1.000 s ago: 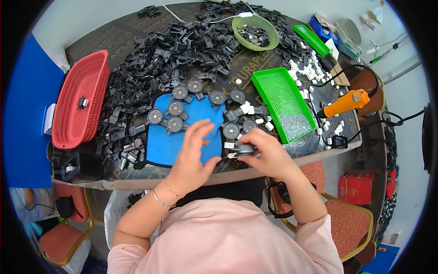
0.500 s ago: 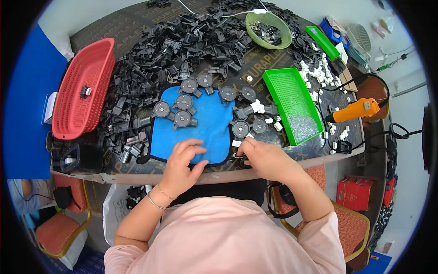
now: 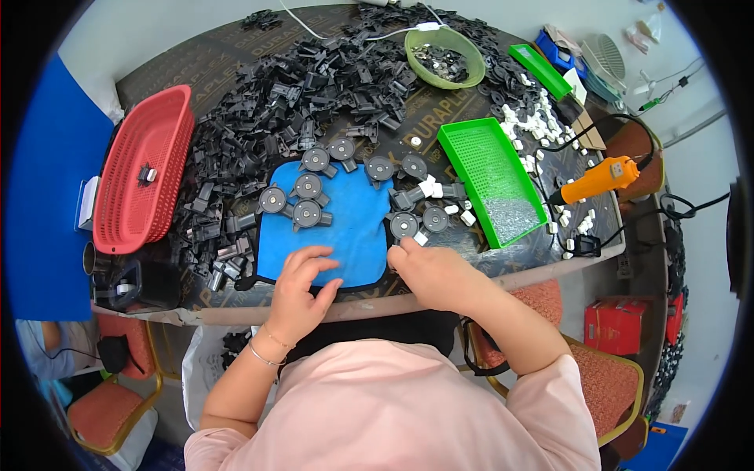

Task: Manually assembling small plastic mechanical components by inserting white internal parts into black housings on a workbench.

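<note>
Blue mat (image 3: 349, 228): thin, soft-looking sheet with rounded corners, matte, lying flat near the front edge of the dark round counter (image 3: 196, 67). On and around its far half sit grey round parts (image 3: 308, 213), disc-shaped with short tabs sticking out of the rim and a pale centre; about ten in a loose arc.

Left hand (image 3: 302, 286): palm down on the near edge of the mat, fingers spread and lightly curled, tips touching the blue sheet. Grip holds nothing that shows. A thin bracelet (image 3: 267, 353) is on the wrist.

Right hand (image 3: 432, 275): at the mat's near right corner, fingers drawn together; the fingertips meet just below one grey round part (image 3: 404, 226) and a small white block (image 3: 422, 238). Cannot tell whether the grip pinches anything; the fingertips are turned away from the camera.

The nearest grey parts lie just beyond the right fingertips; those on the mat's left are well apart from the left hand.

Surroundings: heap of black angular plastic pieces (image 3: 298, 86) covers the far counter. Red perforated basket (image 3: 137, 169), oblong, at the left. Green mesh tray (image 3: 491, 180), rectangular, right of the mat. Round green bowl (image 3: 444, 56) at the far side, with small dark pieces inside. Orange power tool (image 3: 597, 179) with a black cable at the right edge. Small white blocks (image 3: 530, 125) are scattered beyond the tray. A red box (image 3: 619, 326) stands on the floor at the right.
</note>
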Demonstrator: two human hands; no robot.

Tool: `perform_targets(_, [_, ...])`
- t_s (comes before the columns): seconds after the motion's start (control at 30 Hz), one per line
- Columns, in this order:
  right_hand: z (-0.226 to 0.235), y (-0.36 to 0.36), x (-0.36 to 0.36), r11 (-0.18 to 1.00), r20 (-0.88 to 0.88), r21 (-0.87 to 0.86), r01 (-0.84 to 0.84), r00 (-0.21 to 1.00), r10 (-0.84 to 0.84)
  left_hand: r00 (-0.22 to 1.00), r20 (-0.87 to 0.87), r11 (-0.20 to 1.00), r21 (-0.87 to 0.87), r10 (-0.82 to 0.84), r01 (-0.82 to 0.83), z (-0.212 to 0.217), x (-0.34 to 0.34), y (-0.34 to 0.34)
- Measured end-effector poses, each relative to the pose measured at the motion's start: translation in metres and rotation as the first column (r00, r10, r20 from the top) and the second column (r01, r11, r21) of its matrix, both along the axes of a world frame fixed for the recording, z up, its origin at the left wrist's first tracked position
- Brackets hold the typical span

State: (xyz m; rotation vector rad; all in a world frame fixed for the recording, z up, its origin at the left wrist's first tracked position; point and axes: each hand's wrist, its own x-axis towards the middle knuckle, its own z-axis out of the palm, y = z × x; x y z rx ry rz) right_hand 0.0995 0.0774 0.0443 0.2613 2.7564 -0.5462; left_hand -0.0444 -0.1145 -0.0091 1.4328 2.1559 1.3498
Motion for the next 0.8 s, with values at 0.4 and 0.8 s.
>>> perform_targets(0.4, [0.027, 0.103, -0.008, 0.868, -0.25, -0.042, 0.495, 0.836, -0.488, 0.994, -0.106, 0.999, 0.037, 0.012, -0.008, 0.016, -0.011, 0.005])
perform_targets(0.8, [-0.005, 0.107, 0.012, 0.896, -0.185, 0.206, 0.394, 0.914, -0.36, 0.992, -0.117, 0.999, -0.004, -0.043, 0.043, 0.014, -0.012, 0.014])
